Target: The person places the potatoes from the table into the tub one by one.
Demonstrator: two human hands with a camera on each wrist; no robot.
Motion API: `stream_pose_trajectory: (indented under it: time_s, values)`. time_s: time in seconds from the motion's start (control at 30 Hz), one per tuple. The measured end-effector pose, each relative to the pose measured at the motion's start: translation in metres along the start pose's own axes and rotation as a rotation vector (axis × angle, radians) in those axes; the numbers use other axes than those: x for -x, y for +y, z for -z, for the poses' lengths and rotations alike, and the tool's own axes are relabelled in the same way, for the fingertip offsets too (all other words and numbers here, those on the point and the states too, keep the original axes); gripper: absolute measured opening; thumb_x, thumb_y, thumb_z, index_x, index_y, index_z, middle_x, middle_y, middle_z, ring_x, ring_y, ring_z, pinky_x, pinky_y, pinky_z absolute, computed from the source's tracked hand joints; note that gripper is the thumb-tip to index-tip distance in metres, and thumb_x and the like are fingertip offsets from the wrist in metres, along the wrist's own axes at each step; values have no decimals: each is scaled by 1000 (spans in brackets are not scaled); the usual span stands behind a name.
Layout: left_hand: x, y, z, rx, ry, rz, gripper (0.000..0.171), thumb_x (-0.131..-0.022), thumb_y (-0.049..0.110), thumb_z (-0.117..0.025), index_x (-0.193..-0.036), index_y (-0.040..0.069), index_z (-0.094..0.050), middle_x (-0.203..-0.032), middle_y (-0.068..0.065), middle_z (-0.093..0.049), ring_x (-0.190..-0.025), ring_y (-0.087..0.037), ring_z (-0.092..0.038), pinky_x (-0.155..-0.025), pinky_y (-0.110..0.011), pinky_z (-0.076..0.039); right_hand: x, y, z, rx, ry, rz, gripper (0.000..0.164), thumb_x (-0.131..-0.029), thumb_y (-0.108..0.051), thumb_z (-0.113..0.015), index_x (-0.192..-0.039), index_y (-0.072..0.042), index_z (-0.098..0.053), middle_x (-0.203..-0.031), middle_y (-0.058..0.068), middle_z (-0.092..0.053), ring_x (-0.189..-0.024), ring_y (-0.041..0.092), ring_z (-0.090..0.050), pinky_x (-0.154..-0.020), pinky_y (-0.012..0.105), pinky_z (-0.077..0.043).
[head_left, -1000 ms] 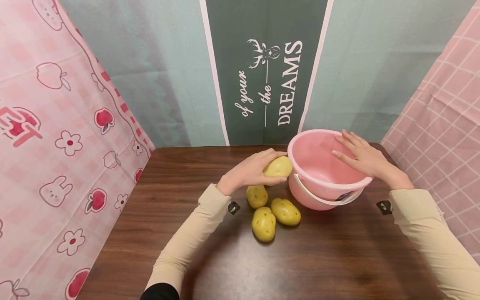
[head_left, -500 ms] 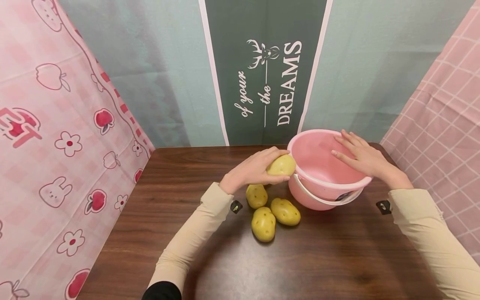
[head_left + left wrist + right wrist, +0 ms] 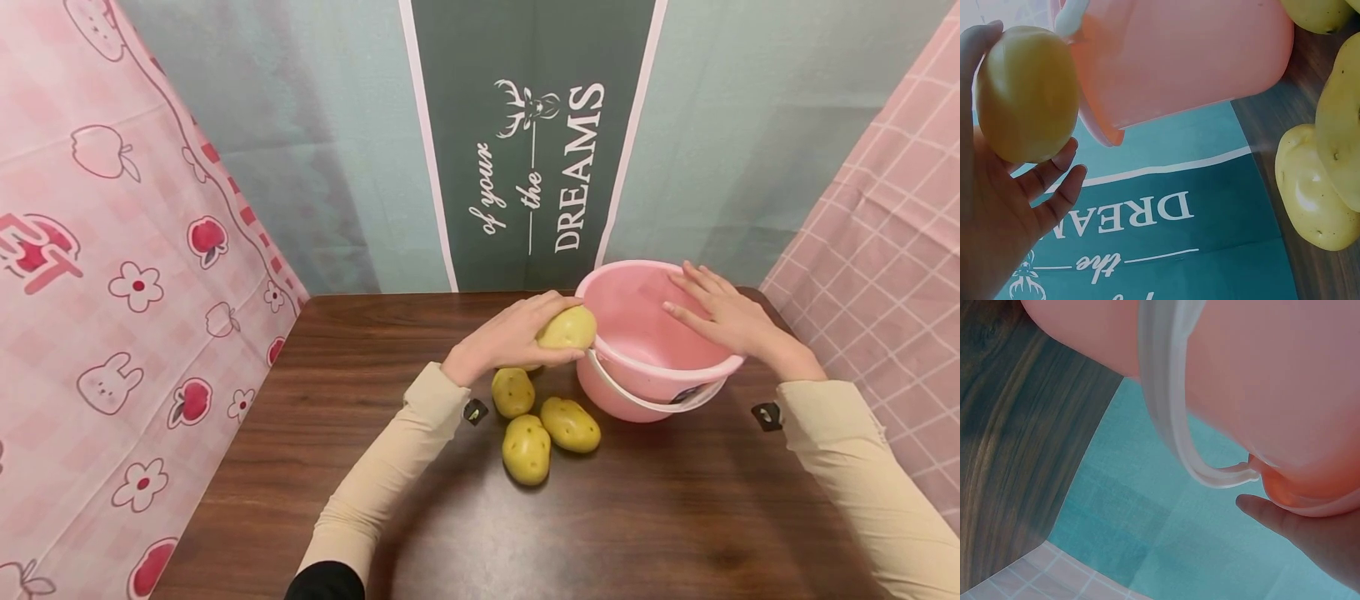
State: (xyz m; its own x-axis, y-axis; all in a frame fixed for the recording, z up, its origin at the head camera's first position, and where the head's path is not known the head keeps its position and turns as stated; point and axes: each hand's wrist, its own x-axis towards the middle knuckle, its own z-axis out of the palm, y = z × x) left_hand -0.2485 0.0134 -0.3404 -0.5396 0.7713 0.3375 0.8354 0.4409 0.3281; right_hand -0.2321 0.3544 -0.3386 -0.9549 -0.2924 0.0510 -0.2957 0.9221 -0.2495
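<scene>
Held potato point(image 3: 567, 328): in the air at the left side of the bucket's mouth, overlapping the rim in the head view; whether it touches the rim I cannot tell.
Latest change: over the last second it shifts slightly toward the bucket, so it now sits closer to the opening, yet not inside it.
Meaning: the work in hand looks like a carry part-way through, with the rim the thing to clear, in my judgement.
Left grip point(image 3: 510, 335): holding that potato, fingers above and thumb below in the head view.
Pink bucket point(image 3: 645, 382): upright, essentially unmoved; its white handle point(image 3: 1161, 381) hangs down along the near side.
Right grip point(image 3: 722, 318): holding nothing, fingers spread wide at the rim's right side and reaching over the mouth; its place matches the earlier views, and it seems to steady the bucket.
Loose potatoes point(image 3: 570, 425): three plain to see, clustered left of and in front of the bucket; a sliver of another shows beneath the left grip.
Worktop point(image 3: 675, 517): dark wood grain, carrying the bucket and the cluster.
</scene>
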Motion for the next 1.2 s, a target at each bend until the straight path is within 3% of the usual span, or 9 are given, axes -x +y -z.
stream_pose_trajectory:
  time_s: [1.2]
  values:
    - [-24, 15, 5, -68, -25, -14, 71, -79, 65, -52, -136, 23, -43, -113, 12, -50, -93, -1, -43, -77, -20, -37, 1, 2, -2, -8, 3, 0, 67, -93, -47, -44, -148, -15, -22, -155, 13, -9, -141, 35, -5, -100, 65, -18]
